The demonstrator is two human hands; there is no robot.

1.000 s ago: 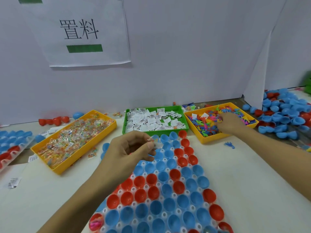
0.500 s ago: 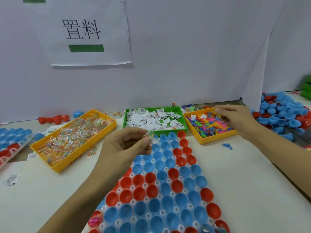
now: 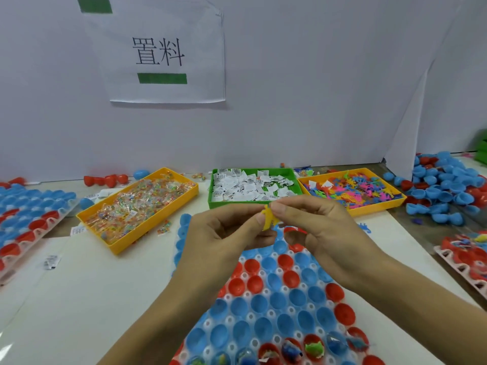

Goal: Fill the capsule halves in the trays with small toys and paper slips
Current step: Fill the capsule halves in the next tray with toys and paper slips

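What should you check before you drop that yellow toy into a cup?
1. Yellow toy held: ok, pinched between left hand and right hand.
2. Only one toy in the fingers: cannot tell, the fingers hide part of it.
3. Empty cups under the hands: ok, many red and blue ones show nothing inside.
4. Front row already filled: ok, toys show inside.
5. Paper slips on hand: ok, green tray is well stocked.
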